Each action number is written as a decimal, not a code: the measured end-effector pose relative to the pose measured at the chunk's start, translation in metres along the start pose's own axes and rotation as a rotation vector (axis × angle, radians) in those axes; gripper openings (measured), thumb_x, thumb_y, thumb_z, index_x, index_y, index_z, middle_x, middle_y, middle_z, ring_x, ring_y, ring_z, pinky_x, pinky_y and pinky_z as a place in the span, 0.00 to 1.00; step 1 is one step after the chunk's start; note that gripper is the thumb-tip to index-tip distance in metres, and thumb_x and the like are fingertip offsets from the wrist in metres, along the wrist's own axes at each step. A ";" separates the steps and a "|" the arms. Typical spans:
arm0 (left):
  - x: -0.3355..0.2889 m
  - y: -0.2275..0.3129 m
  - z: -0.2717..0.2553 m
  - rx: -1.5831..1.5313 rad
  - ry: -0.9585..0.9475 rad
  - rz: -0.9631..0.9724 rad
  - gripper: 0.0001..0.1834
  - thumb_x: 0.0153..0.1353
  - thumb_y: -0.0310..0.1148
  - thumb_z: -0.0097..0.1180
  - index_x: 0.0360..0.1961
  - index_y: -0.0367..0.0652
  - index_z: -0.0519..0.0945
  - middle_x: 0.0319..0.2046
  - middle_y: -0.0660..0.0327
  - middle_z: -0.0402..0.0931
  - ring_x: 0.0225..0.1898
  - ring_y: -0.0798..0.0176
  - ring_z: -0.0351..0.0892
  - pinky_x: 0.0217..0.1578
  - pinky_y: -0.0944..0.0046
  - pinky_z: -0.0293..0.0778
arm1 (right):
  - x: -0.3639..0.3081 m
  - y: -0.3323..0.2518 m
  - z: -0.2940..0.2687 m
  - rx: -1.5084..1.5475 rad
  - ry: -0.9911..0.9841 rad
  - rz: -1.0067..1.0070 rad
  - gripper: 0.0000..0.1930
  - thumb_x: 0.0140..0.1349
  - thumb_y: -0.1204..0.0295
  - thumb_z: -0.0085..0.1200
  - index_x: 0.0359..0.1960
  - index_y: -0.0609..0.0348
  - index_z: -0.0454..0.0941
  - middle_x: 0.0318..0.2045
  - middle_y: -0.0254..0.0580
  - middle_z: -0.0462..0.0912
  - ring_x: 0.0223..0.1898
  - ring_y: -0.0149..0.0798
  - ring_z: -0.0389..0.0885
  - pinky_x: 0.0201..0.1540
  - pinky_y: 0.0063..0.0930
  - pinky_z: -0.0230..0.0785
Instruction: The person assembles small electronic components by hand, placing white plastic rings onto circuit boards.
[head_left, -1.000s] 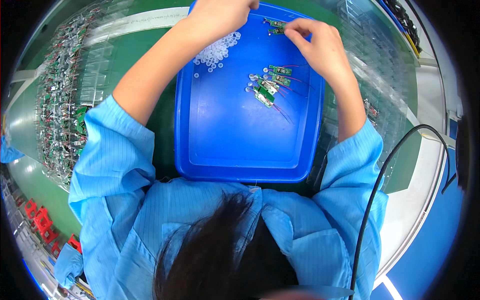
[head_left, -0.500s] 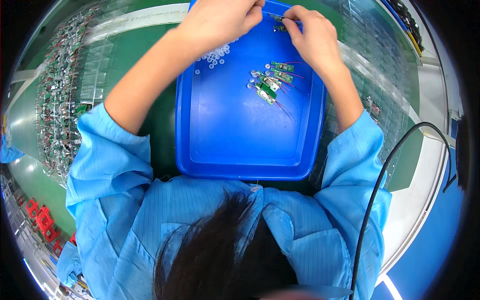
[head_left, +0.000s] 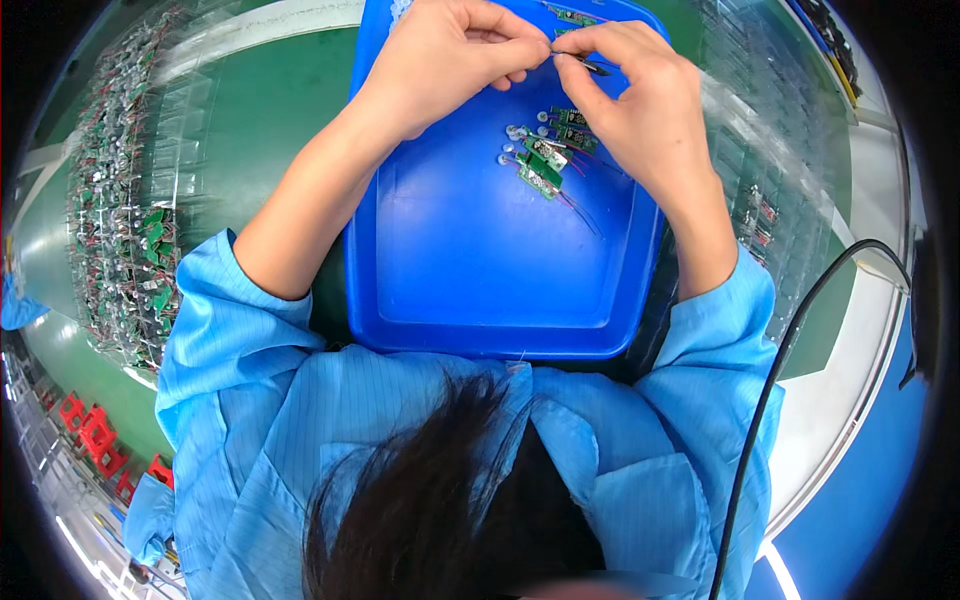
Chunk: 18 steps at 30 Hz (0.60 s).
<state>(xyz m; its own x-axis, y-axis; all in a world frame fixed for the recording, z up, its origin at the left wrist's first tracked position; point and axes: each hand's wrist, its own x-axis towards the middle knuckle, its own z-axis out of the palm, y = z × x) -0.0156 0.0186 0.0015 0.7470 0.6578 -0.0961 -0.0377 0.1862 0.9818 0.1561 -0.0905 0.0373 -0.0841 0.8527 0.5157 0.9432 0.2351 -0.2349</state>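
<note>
Over the far part of the blue tray [head_left: 480, 270] my two hands meet at their fingertips. My right hand [head_left: 650, 100] pinches a small circuit board [head_left: 592, 66] between thumb and forefinger. The fingers of my left hand [head_left: 440, 60] are closed at the board's end; whatever they pinch is too small to make out. Nearer me in the tray lie several green circuit boards [head_left: 540, 172] with thin red and dark wires and small whitish round pieces at their ends. Another circuit board [head_left: 572, 17] lies beyond my fingers. Small clear round pieces [head_left: 400, 8] show beside my left hand, mostly hidden by it.
Left of the tray, clear plastic trays [head_left: 125, 240] hold many wired boards on the green table [head_left: 270, 130]. More clear trays [head_left: 790, 170] stand at the right. A black cable [head_left: 765, 390] curves past my right arm. Red stools [head_left: 95, 435] stand at the lower left.
My hands have come together. The left moved right and slightly nearer me; the right moved slightly nearer me, with a circuit board now seen in its fingers.
</note>
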 end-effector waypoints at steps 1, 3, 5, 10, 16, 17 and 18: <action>-0.001 0.002 0.001 0.066 0.027 0.059 0.06 0.62 0.25 0.66 0.38 0.34 0.87 0.28 0.64 0.84 0.25 0.74 0.78 0.30 0.73 0.75 | 0.002 -0.006 -0.004 0.119 -0.063 0.192 0.07 0.61 0.71 0.66 0.39 0.60 0.87 0.34 0.32 0.88 0.33 0.29 0.80 0.41 0.25 0.75; -0.012 0.010 0.007 0.326 0.093 0.200 0.05 0.61 0.24 0.66 0.37 0.34 0.87 0.27 0.63 0.84 0.25 0.74 0.78 0.29 0.73 0.74 | 0.001 -0.001 -0.004 0.357 -0.180 0.451 0.06 0.62 0.72 0.65 0.37 0.59 0.87 0.33 0.33 0.87 0.32 0.28 0.79 0.39 0.25 0.75; -0.015 0.017 0.017 0.668 0.156 0.480 0.04 0.60 0.23 0.67 0.35 0.34 0.86 0.27 0.58 0.84 0.24 0.73 0.79 0.26 0.71 0.74 | -0.004 0.019 0.000 0.460 -0.180 0.442 0.06 0.61 0.71 0.66 0.37 0.59 0.88 0.33 0.35 0.88 0.33 0.29 0.81 0.39 0.26 0.75; -0.022 0.024 0.023 0.668 0.119 0.549 0.05 0.61 0.22 0.65 0.39 0.34 0.87 0.30 0.55 0.85 0.29 0.71 0.82 0.32 0.71 0.77 | 0.006 -0.017 -0.015 0.311 -0.140 0.436 0.05 0.58 0.73 0.63 0.29 0.61 0.83 0.27 0.49 0.84 0.36 0.50 0.83 0.40 0.38 0.73; -0.005 0.004 0.001 -0.039 0.007 0.087 0.09 0.67 0.20 0.61 0.47 0.31 0.86 0.40 0.57 0.87 0.38 0.66 0.86 0.44 0.71 0.80 | 0.004 -0.007 -0.015 0.447 -0.056 0.466 0.05 0.60 0.75 0.61 0.29 0.63 0.82 0.26 0.40 0.85 0.31 0.33 0.81 0.40 0.29 0.72; -0.004 0.004 0.000 -0.169 -0.020 0.046 0.09 0.67 0.21 0.62 0.47 0.32 0.86 0.40 0.56 0.87 0.39 0.65 0.86 0.45 0.70 0.81 | 0.002 -0.005 -0.015 0.534 -0.055 0.474 0.05 0.61 0.74 0.61 0.29 0.64 0.81 0.26 0.39 0.85 0.31 0.30 0.81 0.40 0.28 0.72; -0.002 0.005 -0.001 -0.298 -0.048 0.004 0.10 0.66 0.21 0.63 0.48 0.32 0.85 0.40 0.55 0.87 0.40 0.65 0.86 0.45 0.69 0.81 | 0.002 -0.003 -0.016 0.622 -0.053 0.481 0.06 0.62 0.74 0.61 0.29 0.64 0.81 0.26 0.37 0.85 0.32 0.28 0.80 0.39 0.27 0.72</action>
<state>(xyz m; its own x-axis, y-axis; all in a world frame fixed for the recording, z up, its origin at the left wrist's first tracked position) -0.0176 0.0191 0.0062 0.7765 0.6253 -0.0779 -0.2286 0.3947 0.8899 0.1581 -0.0971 0.0521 0.2574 0.9445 0.2040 0.5285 0.0391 -0.8480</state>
